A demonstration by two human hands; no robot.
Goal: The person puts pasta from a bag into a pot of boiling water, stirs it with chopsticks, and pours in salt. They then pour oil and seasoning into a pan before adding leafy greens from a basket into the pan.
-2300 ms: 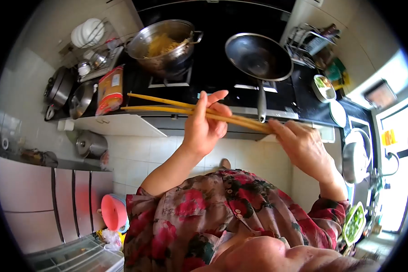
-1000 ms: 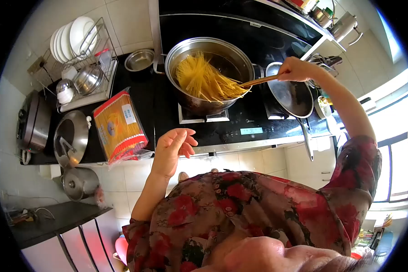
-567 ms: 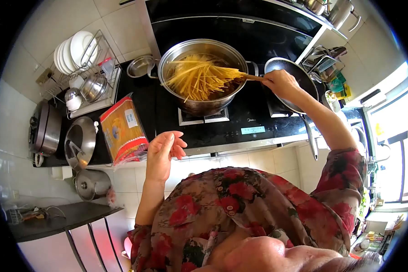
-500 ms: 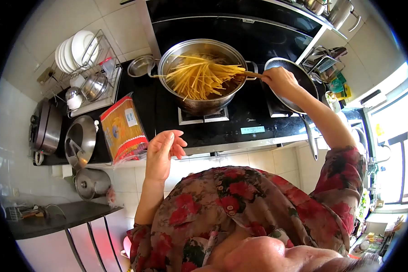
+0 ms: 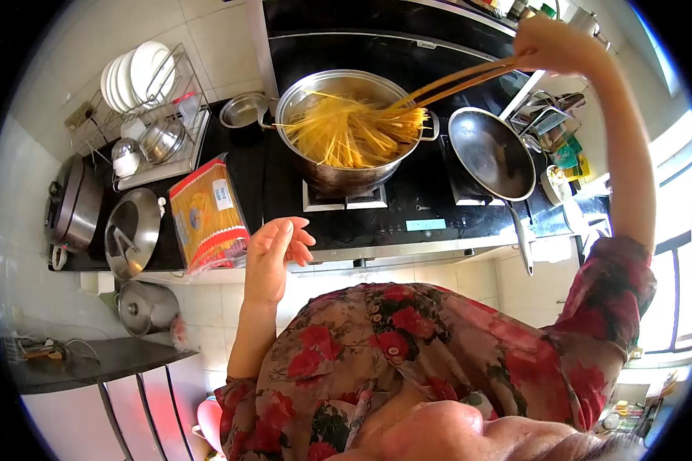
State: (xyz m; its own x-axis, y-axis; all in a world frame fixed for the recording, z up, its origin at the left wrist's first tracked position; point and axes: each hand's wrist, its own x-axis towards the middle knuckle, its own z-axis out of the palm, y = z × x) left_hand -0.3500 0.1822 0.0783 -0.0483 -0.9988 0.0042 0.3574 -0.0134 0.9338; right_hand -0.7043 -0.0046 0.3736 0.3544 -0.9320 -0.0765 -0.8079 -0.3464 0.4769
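Observation:
My right hand is raised above the right side of the stove, closed round the ends of long wooden chopsticks. Their far tips reach down into yellow noodles, which fan out inside a large steel pot; some strands lean over its rim. In front of the stove's edge, my left hand hovers with loosely curled, parted fingers and holds nothing. Close to its left lies a red and clear packet of noodles on the black counter.
A frying pan rests on the right burner, its handle pointing towards me. Left are a small steel bowl, a dish rack with white plates, a steel lid and a cooker. Another lidded pot stands lower left.
My right hand has risen from beside the pot, up and to the right, lifting the chopsticks to a steeper slant. The noodles have shifted rightward in the pot. My left hand has barely moved.

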